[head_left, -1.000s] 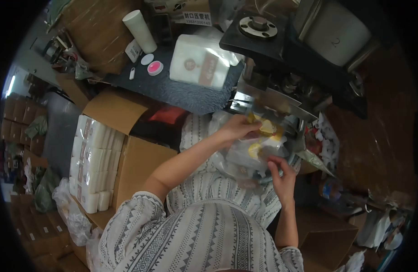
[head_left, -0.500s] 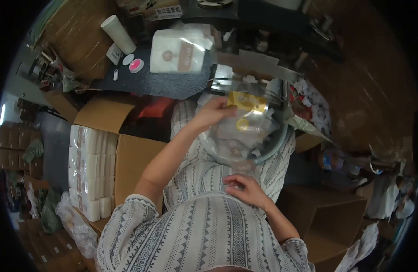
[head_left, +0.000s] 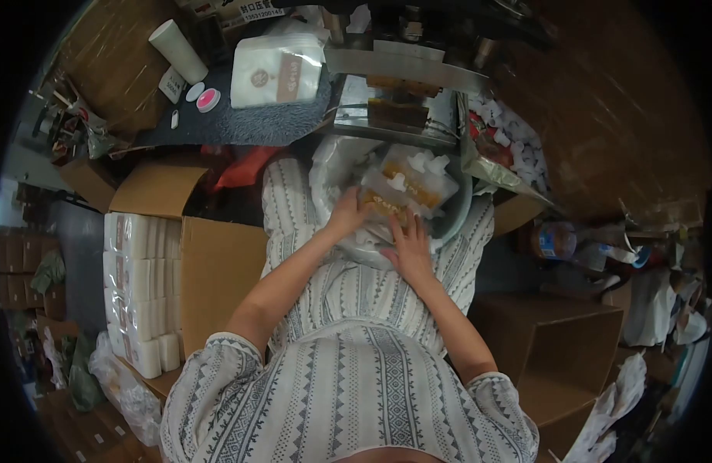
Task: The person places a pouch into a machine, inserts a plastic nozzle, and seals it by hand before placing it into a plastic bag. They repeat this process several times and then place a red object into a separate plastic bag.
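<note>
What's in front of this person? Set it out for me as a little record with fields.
Left hand: at the left edge of a spouted pouch; grip unclear
Right hand: fingers spread at the same pouch's lower edge
At the lap: round basin with more pouches
Blue-grey mat: clear-wrapped white pack, pink round item
Beyond basin: metal machine
Right side: bag of small white pieces; empty-looking carton
Left side: carton beside stacked white packs

The left thumb and part of the pouch under the right hand are hard to make out; the sign is cut off by the top edge.
</note>
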`<state>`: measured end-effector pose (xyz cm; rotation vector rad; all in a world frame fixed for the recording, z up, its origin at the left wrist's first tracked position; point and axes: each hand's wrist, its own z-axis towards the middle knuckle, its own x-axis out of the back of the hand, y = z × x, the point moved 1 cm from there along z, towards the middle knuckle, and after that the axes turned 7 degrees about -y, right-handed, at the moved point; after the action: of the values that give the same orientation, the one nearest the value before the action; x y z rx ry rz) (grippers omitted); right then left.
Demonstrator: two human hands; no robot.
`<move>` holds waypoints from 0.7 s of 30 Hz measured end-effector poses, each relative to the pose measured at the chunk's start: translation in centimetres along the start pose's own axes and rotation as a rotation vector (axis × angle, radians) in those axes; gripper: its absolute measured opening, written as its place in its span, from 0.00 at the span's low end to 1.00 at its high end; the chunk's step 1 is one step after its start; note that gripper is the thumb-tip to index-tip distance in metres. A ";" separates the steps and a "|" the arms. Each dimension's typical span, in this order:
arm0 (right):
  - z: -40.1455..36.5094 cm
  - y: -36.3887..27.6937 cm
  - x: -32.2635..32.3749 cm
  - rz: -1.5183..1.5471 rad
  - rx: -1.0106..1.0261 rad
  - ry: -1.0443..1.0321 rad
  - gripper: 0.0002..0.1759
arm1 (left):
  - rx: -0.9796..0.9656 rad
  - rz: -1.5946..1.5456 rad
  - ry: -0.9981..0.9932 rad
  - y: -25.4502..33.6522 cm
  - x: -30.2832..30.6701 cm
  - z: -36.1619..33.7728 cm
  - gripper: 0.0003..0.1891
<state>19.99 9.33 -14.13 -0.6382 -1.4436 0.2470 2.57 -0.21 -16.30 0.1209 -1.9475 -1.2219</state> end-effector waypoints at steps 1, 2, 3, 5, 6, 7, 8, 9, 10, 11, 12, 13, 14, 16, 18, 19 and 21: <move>0.9 0.8 -0.7 -0.108 -0.048 -0.009 0.49 | 0.002 -0.003 0.005 -0.4 -0.2 0.1 0.25; 1.6 1.5 -1.3 -0.214 -0.095 -0.019 0.52 | -0.116 0.047 0.125 -0.9 -0.4 0.1 0.26; 2.4 2.0 -1.8 -0.214 -0.090 -0.023 0.52 | -0.232 0.099 0.245 -1.3 -0.4 -0.1 0.28; 3.9 3.2 -2.8 -0.118 -0.251 -0.127 0.56 | -0.274 0.237 0.440 -1.3 0.9 -0.8 0.27; 4.7 3.6 -3.1 -0.114 -0.251 -0.129 0.56 | -0.321 0.377 0.628 -1.4 1.6 -1.3 0.26; 5.4 4.1 -3.6 -0.104 -0.280 -0.209 0.58 | -0.319 0.379 0.623 -1.9 1.8 -1.8 0.26; 6.1 4.5 -4.0 -0.094 -0.310 -0.289 0.60 | -0.239 0.364 0.592 -2.6 2.0 -2.2 0.27; 6.6 5.3 -4.8 -0.092 -0.314 -0.292 0.60 | -0.160 0.347 0.559 -3.1 2.1 -2.7 0.27; 7.1 6.1 -5.6 -0.057 -0.315 -0.340 0.60 | -0.159 0.347 0.556 -3.1 2.5 -3.1 0.27; 7.5 6.8 -6.3 -0.023 -0.316 -0.387 0.61 | -0.167 0.330 0.486 -3.1 3.0 -3.5 0.25; 7.6 7.2 -6.5 -0.022 -0.317 -0.386 0.61 | -0.177 0.313 0.416 -2.9 3.2 -3.7 0.22; 7.9 7.5 -6.7 0.010 -0.327 -0.417 0.62 | -0.181 0.317 0.417 -2.9 3.3 -3.7 0.22; 8.3 7.6 -6.9 0.045 -0.335 -0.445 0.62 | -0.123 0.387 0.331 -2.8 3.4 -3.4 0.18; 8.6 7.0 -6.2 0.000 -0.344 -0.454 0.62 | -0.068 0.463 0.243 -3.2 3.8 -2.8 0.14; 8.2 6.2 -5.6 -0.050 -0.361 -0.470 0.62 | -0.140 0.732 0.186 -3.0 3.7 -2.1 0.09; 8.1 5.7 -5.2 -0.096 -0.385 -0.488 0.61 | -0.149 0.732 0.185 -2.4 3.5 -2.1 0.09; 7.8 4.9 -4.2 -0.144 -0.415 -0.501 0.61 | -0.247 0.442 0.241 -0.5 3.4 -2.1 0.09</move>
<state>12.93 13.13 -20.34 -0.8401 -2.0429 -0.0154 1.60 -3.60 -14.34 -0.2666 -1.4990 -1.0811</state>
